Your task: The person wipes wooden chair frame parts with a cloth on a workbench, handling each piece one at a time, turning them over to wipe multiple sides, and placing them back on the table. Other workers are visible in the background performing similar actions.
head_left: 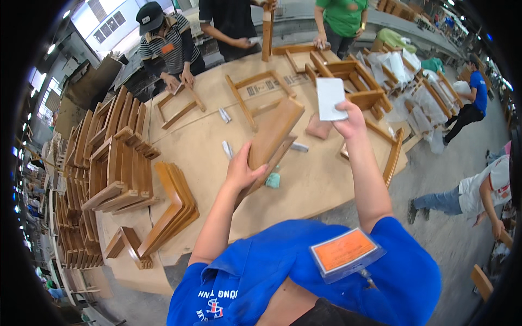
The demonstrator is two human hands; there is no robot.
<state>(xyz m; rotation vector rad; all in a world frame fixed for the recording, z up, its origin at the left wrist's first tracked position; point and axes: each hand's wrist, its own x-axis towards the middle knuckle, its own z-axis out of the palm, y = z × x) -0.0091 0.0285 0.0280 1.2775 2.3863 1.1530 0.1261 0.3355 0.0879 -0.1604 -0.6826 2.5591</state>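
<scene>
My left hand (pixel 243 169) is wrapped round a brown wooden furniture part (pixel 278 126), broad and flat-faced, tilted up over the table. A second wooden edge shows beneath its face; whether it belongs to the same part, I cannot tell. Raised to the right of it, my right hand (pixel 352 120) pinches a white rectangular pad (pixel 329 96) between thumb and fingers, apart from the wood. Below the left-hand part lies a crumpled green cloth (pixel 273 180). A pinkish-brown block or pad (pixel 318 127) rests on the table under my right hand.
The board-covered table (pixel 217 146) bears a stack of angled wooden parts (pixel 176 209), stacked frames (pixel 117 157) at left, and an open frame (pixel 261 89). Assembled frames (pixel 353 81) stand far right. Co-workers' hands (pixel 179 81) work across the table; another person (pixel 473 92) is at right.
</scene>
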